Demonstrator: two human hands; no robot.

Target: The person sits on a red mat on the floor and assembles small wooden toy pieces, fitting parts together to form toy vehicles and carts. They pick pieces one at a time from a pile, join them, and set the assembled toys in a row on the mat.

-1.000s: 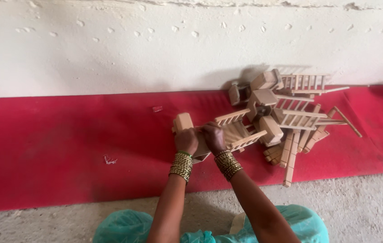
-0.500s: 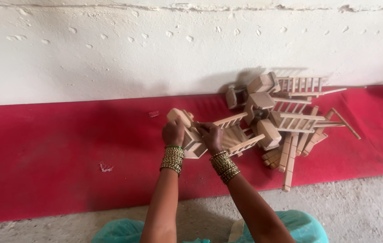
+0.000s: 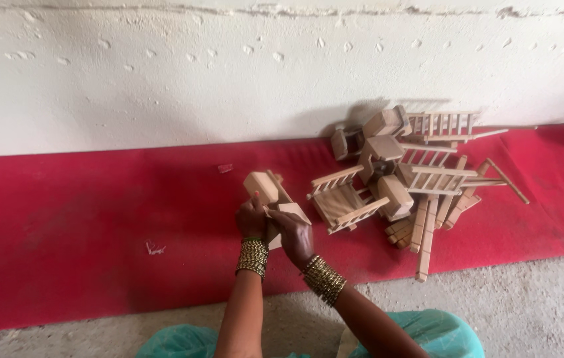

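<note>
Both hands, left hand [image 3: 251, 217] and right hand [image 3: 294, 231], grip a small wooden toy piece [image 3: 270, 194]; the wooden pile [image 3: 406, 178] lies right, on the red mat [image 3: 83, 225]

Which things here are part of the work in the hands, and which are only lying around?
In the work: left hand, right hand, small wooden piece held by both.

Lying around: pile of wooden toy parts, red cloth, white scrap.

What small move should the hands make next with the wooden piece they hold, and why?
Probably press the two parts together. The left hand grips the blocky wooden piece and the right hand holds a flat panel against it, both lifted just above the red mat, apart from the pile of wooden frames.
</note>
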